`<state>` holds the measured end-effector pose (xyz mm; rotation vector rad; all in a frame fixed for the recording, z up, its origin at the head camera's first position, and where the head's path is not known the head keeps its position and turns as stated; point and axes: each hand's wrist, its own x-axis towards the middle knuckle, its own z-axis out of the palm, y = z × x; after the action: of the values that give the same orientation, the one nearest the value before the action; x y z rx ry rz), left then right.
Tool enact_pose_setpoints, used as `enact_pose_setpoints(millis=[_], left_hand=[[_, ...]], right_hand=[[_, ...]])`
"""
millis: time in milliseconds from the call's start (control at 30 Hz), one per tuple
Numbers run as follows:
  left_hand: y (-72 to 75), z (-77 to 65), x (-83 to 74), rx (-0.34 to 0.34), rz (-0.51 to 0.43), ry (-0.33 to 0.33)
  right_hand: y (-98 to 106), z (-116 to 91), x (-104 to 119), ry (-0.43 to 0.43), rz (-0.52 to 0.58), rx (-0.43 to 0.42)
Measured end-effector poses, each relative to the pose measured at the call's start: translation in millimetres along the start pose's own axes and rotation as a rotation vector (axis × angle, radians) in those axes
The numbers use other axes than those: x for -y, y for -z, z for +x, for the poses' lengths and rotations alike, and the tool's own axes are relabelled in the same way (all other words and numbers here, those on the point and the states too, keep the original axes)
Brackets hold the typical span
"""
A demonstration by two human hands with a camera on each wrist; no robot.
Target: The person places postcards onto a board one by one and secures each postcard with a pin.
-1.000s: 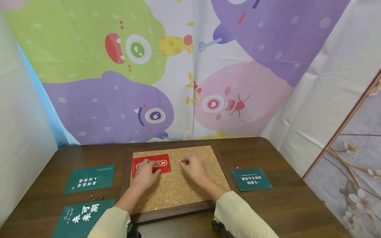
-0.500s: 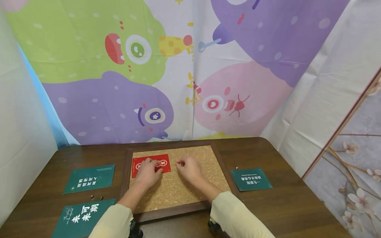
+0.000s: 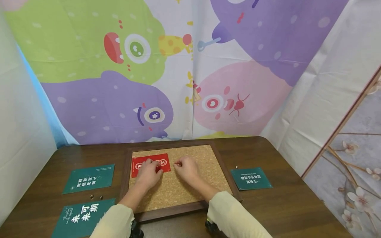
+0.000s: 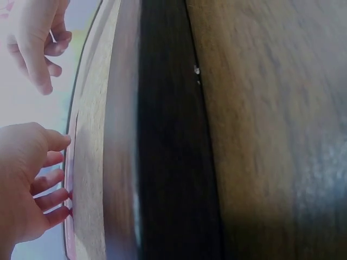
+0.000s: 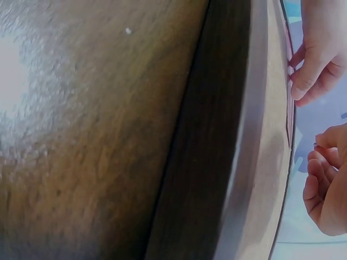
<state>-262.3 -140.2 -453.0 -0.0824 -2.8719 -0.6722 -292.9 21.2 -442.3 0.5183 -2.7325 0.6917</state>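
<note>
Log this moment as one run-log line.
Left hand: fingers on red rectangular card | Right hand: pinches tiny unidentified object over wood-framed cork board | Three green rectangular cards: on brown wooden table

The head camera looks forward and down over the worktop (image 3: 276, 208) and corkboard (image 3: 175, 190); the wrist cameras, low and close, face far across its near frame (image 4: 157, 141), turned sideways, both showing left hand (image 3: 148, 174) and right hand (image 3: 188, 171)

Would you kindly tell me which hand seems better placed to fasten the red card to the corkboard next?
Probably the right hand: it hovers over the corkboard beside the red card, apparently pinching something tiny, while the left hand touches the card, seemingly steadying it.
</note>
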Motion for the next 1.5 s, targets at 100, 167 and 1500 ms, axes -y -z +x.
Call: enact_pose_setpoints(millis=[100, 167, 1500], left_hand=[[0.4, -0.8, 0.7, 0.006, 0.009, 0.002], [0.5, -1.0, 0.9, 0.013, 0.017, 0.001], [3.7, 1.5, -2.8, 0.062, 0.021, 0.049]], right_hand=[[-2, 0, 1, 0.002, -0.011, 0.009], [-5, 0, 1, 0.003, -0.013, 0.019], [-26, 5, 8, 0.075, -0.218, 0.078]])
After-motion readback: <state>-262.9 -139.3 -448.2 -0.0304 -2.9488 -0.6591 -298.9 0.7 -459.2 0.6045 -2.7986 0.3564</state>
